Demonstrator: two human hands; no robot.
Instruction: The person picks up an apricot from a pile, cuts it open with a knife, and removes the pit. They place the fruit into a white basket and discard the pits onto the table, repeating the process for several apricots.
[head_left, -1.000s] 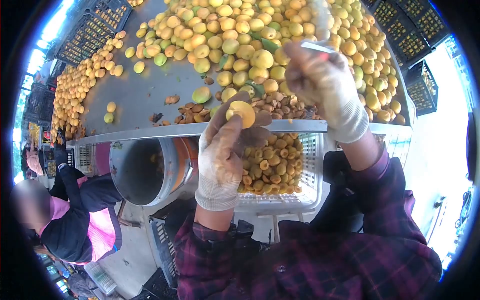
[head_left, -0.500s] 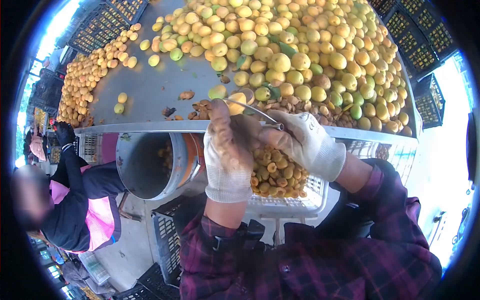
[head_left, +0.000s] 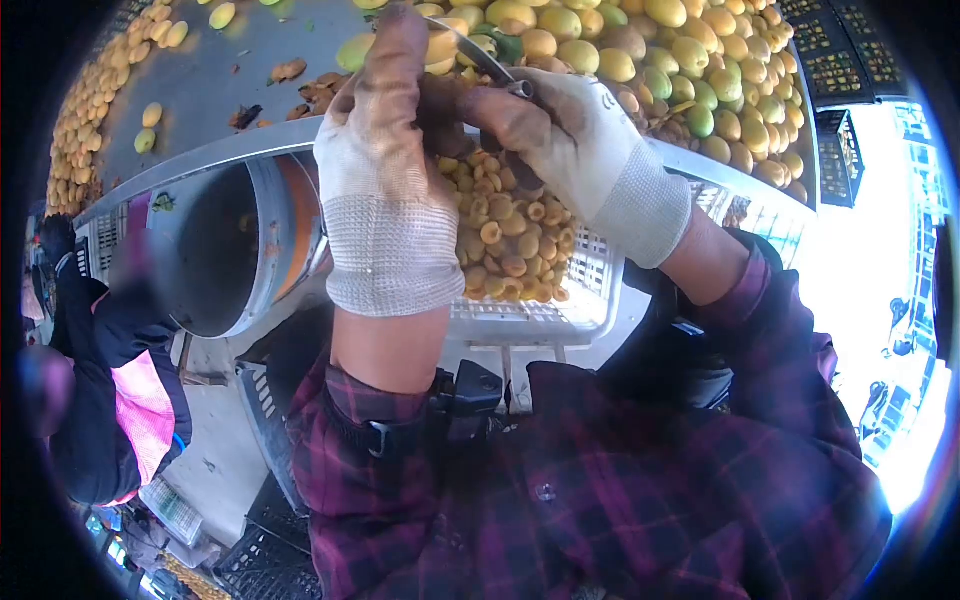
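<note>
Both hands wear white knitted gloves stained brown. My left hand (head_left: 385, 150) is closed, its fingers round a yellow fruit that shows only partly beside the thumb. My right hand (head_left: 570, 130) grips a thin metal tool (head_left: 475, 52), whose curved blade reaches left to the fruit. The two hands nearly meet above the table's metal edge. Beneath them, a white crate (head_left: 590, 300) holds many cut fruit halves (head_left: 510, 240). Whole yellow and green fruits (head_left: 610, 62) are piled on the table behind my right hand.
A metal table edge (head_left: 230, 150) runs across the view. Below it at left lies a large cylindrical bucket (head_left: 262, 240). A person in black and pink (head_left: 140, 400) is at far left. Dark crates (head_left: 838, 150) stand at the upper right.
The camera view has tilted downward and shifted, so the table sits higher in the picture. My hands look larger and higher in view, still together around the fruit and the tool.
</note>
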